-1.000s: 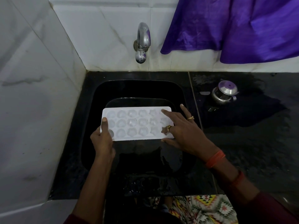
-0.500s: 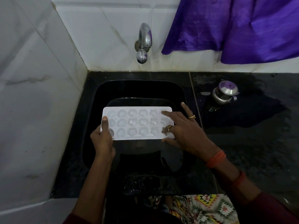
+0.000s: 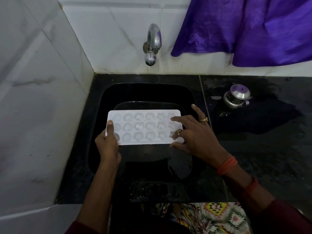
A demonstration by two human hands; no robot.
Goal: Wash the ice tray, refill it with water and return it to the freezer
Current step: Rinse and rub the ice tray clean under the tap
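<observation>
The white plastic ice tray with moulded cavities (image 3: 143,127) is held level over the black stone sink (image 3: 101,149), apparently to catch water from the chrome wall tap (image 3: 152,46) at twelve o'clock. The left hand (image 3: 108,146) pinches its nine-o'clock end, thumb on top. The right hand (image 3: 195,135) rests with spread fingers on the three-o'clock end, steadying rather than gripping.

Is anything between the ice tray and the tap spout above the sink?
Nothing visible. The ice tray, held by the left hand and right hand, sits over the sink, with open space up to the tap.
</observation>
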